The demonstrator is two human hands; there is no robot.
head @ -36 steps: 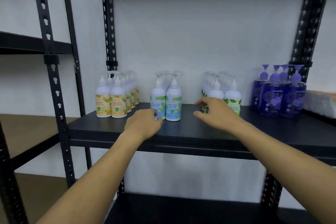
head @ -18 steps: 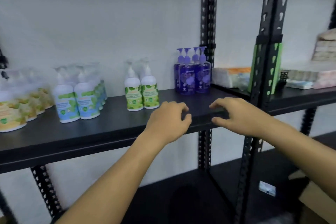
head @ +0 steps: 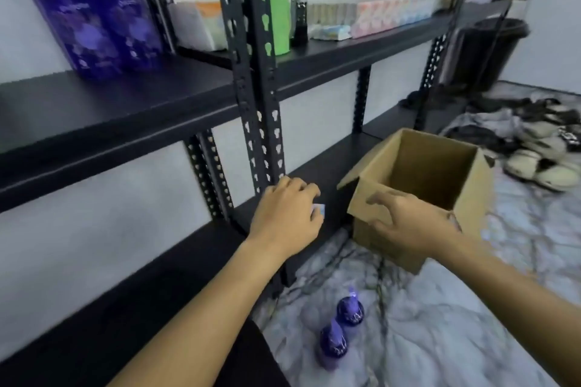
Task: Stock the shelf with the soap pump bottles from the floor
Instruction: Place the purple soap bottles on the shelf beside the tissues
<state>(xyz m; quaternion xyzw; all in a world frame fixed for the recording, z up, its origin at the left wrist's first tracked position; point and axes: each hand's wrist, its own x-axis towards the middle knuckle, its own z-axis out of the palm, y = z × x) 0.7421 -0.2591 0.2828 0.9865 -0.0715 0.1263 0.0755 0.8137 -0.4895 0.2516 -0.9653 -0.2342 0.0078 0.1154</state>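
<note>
Two purple soap pump bottles (head: pixel 341 328) stand on the marble-patterned floor close to the black shelf unit (head: pixel 132 104). More purple pump bottles (head: pixel 94 22) stand on the middle shelf at upper left. My left hand (head: pixel 287 214) hangs in front of the lower shelf with its fingers loosely curled, holding nothing. My right hand (head: pixel 408 223) is spread with relaxed fingers in front of an open cardboard box (head: pixel 421 185), and holds nothing. Both hands are well above the floor bottles.
The cardboard box sits on the floor beside the lower shelf. A black upright post (head: pixel 254 78) divides two shelf bays. Tissue packs (head: pixel 386 14) fill the right bay's shelf. A dark bin (head: pixel 484 50) and a pile of slippers (head: pixel 540 154) lie at far right.
The view has swung right and down from the shelf to the floor. Both hands have left the shelf edge and dropped lower. The box and floor bottles have come into sight.
</note>
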